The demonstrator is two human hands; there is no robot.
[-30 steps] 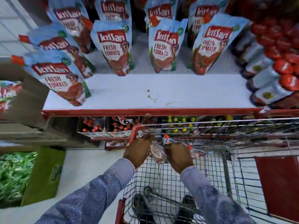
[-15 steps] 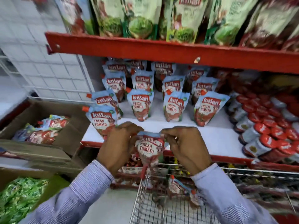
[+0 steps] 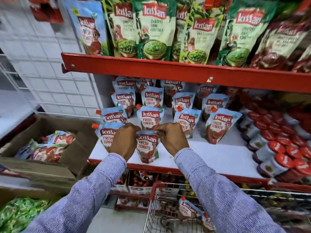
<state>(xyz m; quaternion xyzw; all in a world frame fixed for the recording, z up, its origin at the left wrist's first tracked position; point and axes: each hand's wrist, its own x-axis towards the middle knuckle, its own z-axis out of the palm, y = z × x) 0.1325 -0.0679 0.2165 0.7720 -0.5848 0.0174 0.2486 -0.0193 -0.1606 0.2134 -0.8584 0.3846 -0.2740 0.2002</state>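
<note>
- Shop shelving fills our view: a white shelf (image 3: 218, 158) with a red front edge runs across the middle, and an upper shelf (image 3: 168, 71) with the same red edge hangs above it.
- We hold one tomato pouch (image 3: 147, 147) upright over the near part of the white shelf, toward its left end. Its base reaches the red edge, and we cannot tell whether it rests on the board.
- Our left hand (image 3: 125, 142) has its fingers curled and pinches the pouch's top left corner.
- Our right hand (image 3: 171, 138) pinches the top right corner in the same way, so the pouch sits between the two hands.
- Just left of it, partly behind our left hand, stands a neighbouring pouch (image 3: 105, 137) with an orange cap.
- Farther back, rows of pouches (image 3: 152, 118) of the same kind stand upright.
- Red-lidded jars (image 3: 286, 148) crowd the right end of the shelf.
- Green chutney pouches (image 3: 154, 29) stand on the upper shelf.
- Left of the shelf, a cardboard box (image 3: 74, 148) holds more pouches lying flat.
- Near us, a wire cart (image 3: 149, 216) carries another pouch (image 3: 187, 209).
</note>
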